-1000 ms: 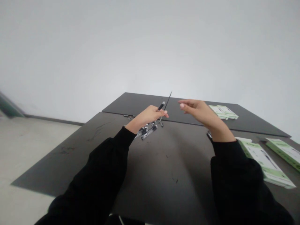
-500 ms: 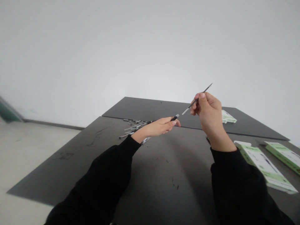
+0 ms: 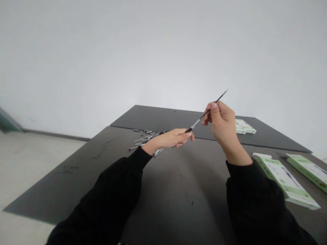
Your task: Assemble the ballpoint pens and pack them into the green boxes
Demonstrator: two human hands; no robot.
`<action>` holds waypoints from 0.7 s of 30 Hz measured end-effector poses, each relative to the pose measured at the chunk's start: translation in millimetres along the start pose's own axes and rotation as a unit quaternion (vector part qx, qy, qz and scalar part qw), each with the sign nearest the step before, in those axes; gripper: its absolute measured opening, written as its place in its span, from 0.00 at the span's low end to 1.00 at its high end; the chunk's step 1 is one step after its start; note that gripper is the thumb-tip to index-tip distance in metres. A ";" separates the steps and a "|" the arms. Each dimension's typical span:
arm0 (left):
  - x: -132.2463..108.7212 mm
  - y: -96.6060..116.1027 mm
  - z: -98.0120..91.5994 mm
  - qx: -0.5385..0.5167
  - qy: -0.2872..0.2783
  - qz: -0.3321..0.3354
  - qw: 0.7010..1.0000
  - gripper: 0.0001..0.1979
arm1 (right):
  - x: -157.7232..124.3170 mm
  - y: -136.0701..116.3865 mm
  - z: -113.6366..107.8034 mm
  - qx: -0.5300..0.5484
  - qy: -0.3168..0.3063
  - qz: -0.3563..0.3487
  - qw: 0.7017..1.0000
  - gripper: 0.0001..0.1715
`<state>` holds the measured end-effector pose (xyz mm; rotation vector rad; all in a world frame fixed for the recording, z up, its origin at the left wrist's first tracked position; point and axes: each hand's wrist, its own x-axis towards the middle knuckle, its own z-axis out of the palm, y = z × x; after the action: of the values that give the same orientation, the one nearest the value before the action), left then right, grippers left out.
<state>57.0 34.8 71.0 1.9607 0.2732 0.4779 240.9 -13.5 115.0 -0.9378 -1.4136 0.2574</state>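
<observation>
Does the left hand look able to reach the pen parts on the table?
Probably yes: the left hand sits just beside the pen parts, nothing between, but it's holding a black pen piece.

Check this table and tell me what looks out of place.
The loose pens lie jumbled and pointing different ways beside the left hand, while the green-and-white boxes at the right lie flat and neat. The dark tabletop also shows scuff marks on its left part.

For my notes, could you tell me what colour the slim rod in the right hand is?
The slim rod is black, silver near its lower end; head view.
</observation>
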 end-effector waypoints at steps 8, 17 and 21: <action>1.7 -8.1 -2.2 -0.072 -0.019 0.005 0.997 0.20 | -1.4 0.8 -0.4 0.044 -0.010 -0.007 0.999 0.22; -0.1 -1.6 -1.1 -0.111 -0.023 -0.019 0.993 0.17 | -0.6 0.2 -0.8 0.090 -0.013 -0.013 0.996 0.22; -0.7 2.0 -1.0 -0.100 -0.023 -0.029 0.994 0.17 | -0.1 0.5 -0.8 0.106 -0.011 -0.003 0.994 0.22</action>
<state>55.9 34.5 73.0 1.7605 0.2427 0.4057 241.8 -13.5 114.7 -0.7588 -1.3782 0.4056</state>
